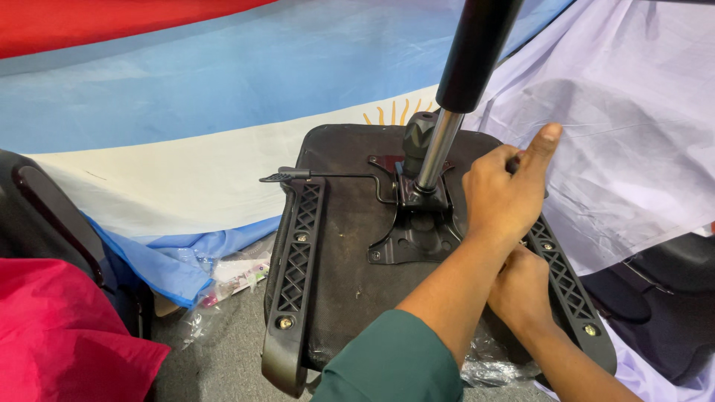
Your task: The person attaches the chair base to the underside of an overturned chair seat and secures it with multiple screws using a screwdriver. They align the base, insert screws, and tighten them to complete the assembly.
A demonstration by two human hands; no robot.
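Upturned chair seat [350, 246] lay at frame center w/ its black metal plate [417, 238] and gas cylinder [462, 82] rising toward 12 o'clock. Left hand [506, 197] was closed in a fist, thumb up, at 3 o'clock of the plate, over the right armrest bracket [566, 283]; can't tell what it gripped. Right hand [521, 286] sat just below it at 5 o'clock, fingers hidden, grip can't be told; left armrest bracket [294, 275] at 9 o'clock, lever [313, 176] at 10.
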